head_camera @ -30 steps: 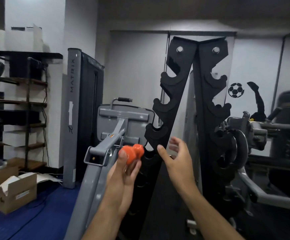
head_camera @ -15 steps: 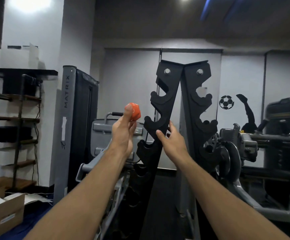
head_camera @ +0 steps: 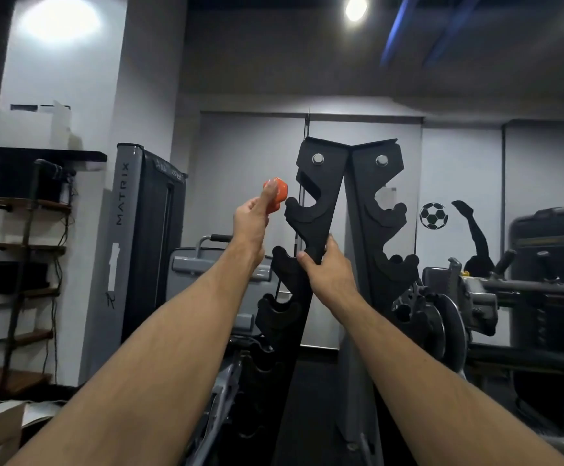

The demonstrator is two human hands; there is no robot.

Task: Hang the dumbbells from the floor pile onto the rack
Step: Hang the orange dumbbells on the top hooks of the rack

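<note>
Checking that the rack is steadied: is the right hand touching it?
Touching. The head view shows the right hand gripping the rack upright's edge, thumb across its front.

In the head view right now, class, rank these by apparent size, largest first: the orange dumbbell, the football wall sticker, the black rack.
1. black rack
2. and 3. unsure: football wall sticker and orange dumbbell look alike; the left hand hides part of the dumbbell.
</note>
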